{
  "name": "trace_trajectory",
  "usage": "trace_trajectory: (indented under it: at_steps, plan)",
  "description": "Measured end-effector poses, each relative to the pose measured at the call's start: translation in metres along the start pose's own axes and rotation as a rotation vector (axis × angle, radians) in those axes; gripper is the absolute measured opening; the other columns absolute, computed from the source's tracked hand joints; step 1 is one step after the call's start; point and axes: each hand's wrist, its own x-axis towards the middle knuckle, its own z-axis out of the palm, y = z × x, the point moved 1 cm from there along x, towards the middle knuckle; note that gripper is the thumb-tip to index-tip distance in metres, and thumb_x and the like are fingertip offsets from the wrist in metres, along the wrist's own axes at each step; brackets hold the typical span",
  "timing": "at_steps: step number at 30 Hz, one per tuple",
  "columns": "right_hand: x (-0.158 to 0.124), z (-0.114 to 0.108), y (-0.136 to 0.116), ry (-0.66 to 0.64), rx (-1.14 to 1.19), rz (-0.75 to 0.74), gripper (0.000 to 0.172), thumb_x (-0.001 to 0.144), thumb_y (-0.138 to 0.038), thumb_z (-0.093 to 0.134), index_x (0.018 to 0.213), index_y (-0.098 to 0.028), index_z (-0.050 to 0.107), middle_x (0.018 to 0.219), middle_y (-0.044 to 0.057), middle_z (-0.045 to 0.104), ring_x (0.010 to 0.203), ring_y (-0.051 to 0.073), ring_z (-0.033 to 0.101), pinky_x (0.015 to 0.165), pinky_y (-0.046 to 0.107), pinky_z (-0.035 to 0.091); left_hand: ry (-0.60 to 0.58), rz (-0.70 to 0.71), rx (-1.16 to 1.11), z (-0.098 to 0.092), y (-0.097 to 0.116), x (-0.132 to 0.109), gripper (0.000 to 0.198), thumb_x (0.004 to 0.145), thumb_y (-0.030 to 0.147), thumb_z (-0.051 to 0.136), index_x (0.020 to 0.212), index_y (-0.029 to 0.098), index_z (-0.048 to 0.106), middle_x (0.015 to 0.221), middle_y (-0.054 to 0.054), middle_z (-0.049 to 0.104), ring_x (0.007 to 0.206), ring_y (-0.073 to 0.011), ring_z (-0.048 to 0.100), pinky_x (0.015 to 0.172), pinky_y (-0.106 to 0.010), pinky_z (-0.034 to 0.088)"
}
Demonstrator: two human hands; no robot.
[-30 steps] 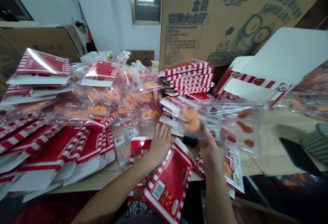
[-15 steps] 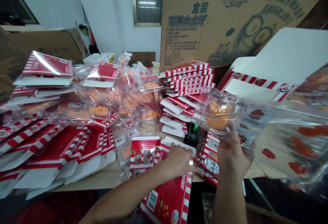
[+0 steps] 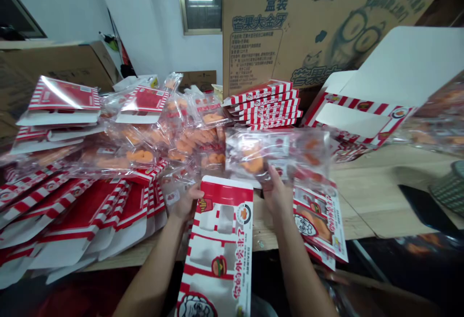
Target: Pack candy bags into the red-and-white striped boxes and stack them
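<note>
My left hand (image 3: 185, 205) grips the upper left edge of a red and white box (image 3: 226, 191). The box stands tilted toward me, its cut-out windows facing up and a pale inside showing through them. In my right hand (image 3: 278, 195) is a clear plastic pack (image 3: 250, 155) with orange pieces inside, held just beyond the top right corner of the box. Part of that pack is blurred. To the right of my right forearm, a filled box (image 3: 319, 220) with orange pieces behind its window lies at the table edge on another box.
Flat boxes (image 3: 90, 206) and clear packs (image 3: 184, 140) are heaped at left and centre. Stacked boxes (image 3: 268, 104) stand before a big carton (image 3: 253, 56). An open display box (image 3: 366, 114) is at right, near a dark phone-like slab (image 3: 427, 208) on the wooden table (image 3: 369, 181).
The box has turned from its barcode side to its windowed side, and my left hand has shifted left along with it. My right hand has brought the clear pack leftward, close to the box.
</note>
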Motion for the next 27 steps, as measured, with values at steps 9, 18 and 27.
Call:
trace_trajectory:
  at_steps: [9, 18, 27]
  plan:
    - [-0.005, -0.010, -0.006, -0.321, -0.197, 0.465, 0.024, 0.050, -0.028, 0.080, 0.068, -0.017, 0.068, 0.069, 0.001, 0.072, 0.059, 0.016, 0.066, 0.055, 0.025, 0.053, 0.304, 0.133, -0.014, -0.013, -0.024, -0.030, 0.035, 0.070, 0.040, 0.065, 0.098, 0.025, 0.051, 0.076, 0.004, 0.066, 0.066, -0.0154, 0.064, 0.061, -0.025, 0.048]
    - [0.004, -0.009, -0.018, -0.604, -0.392, 0.502, 0.034, 0.055, -0.026, 0.078, 0.086, -0.016, 0.067, 0.082, 0.003, 0.073, 0.071, 0.017, 0.067, 0.071, 0.032, 0.053, 0.303, 0.152, 0.267, -0.016, -0.015, -0.030, 0.030, 0.068, 0.043, 0.065, 0.060, 0.018, 0.050, 0.053, 0.008, 0.047, 0.046, -0.0066, 0.040, 0.046, -0.017, 0.032]
    - [0.032, 0.025, -0.012, -0.302, -0.517, -0.253, 0.069, 0.065, -0.030, 0.074, 0.126, -0.025, 0.044, 0.120, 0.005, 0.057, 0.097, 0.016, 0.059, 0.083, 0.032, 0.049, 0.243, 0.045, 0.405, -0.017, -0.016, -0.022, 0.032, 0.062, 0.045, 0.069, 0.058, 0.015, 0.058, 0.054, 0.002, 0.057, 0.049, -0.0129, 0.051, 0.047, -0.022, 0.038]
